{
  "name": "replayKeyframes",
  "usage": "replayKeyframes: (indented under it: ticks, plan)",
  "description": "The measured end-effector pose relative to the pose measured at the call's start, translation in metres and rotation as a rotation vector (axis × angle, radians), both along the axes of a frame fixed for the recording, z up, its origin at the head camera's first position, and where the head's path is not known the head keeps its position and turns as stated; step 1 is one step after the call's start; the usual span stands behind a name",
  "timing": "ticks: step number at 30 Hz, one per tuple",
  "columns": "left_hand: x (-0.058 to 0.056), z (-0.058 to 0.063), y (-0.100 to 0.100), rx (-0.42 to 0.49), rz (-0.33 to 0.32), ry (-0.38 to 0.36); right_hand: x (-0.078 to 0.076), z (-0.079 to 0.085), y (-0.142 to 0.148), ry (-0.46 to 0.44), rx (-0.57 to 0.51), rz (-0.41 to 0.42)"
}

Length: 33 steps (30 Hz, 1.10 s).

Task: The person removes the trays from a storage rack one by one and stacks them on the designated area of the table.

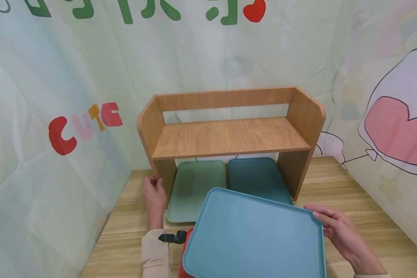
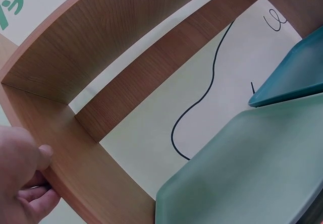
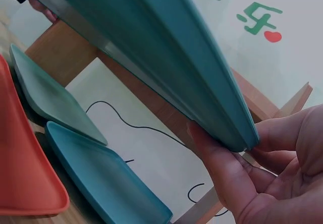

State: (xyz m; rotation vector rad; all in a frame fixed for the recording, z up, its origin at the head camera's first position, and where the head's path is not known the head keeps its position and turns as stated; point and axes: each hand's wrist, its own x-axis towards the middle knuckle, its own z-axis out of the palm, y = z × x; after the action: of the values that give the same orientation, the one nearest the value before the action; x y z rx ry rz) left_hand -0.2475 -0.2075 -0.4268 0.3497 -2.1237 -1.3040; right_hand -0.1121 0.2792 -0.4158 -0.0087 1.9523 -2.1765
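Observation:
My right hand (image 1: 344,233) pinches a light blue rectangular tray (image 1: 260,235) by its far right corner, thumb on the rim. The tray is held tilted in front of a small wooden desk shelf (image 1: 229,137). My left hand (image 1: 154,197) grips the front edge of the shelf's left side panel; in the left wrist view its thumb and fingers (image 2: 43,204) pinch that edge. Below the shelf board lie a pale green tray (image 1: 198,193) on the left and a dark teal tray (image 1: 258,177) on the right, side by side.
A red tray (image 3: 30,163), mostly hidden by the blue one in the head view, lies on the wood-grain table (image 1: 121,231) in front of the shelf. Printed cloth walls (image 1: 73,77) stand close behind and on both sides.

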Motion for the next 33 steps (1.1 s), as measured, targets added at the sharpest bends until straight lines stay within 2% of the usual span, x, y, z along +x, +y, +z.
replayKeyframes:
  ticks: [6, 11, 24, 33]
  plan:
    - [0.001, 0.000, 0.000, 0.008, -0.001, 0.001, 0.000, -0.003, -0.002, -0.034, 0.025, -0.010]
    - [0.001, -0.001, 0.001, 0.009, -0.001, 0.001, -0.001, -0.007, -0.005, -0.036, 0.054, 0.018]
    - [0.001, 0.002, 0.001, -0.007, -0.005, -0.004, -0.016, -0.012, -0.015, -0.053, 0.149, 0.063]
    - [0.001, 0.001, 0.001, -0.017, 0.008, 0.002, -0.024, -0.025, -0.023, 0.018, 0.085, 0.132]
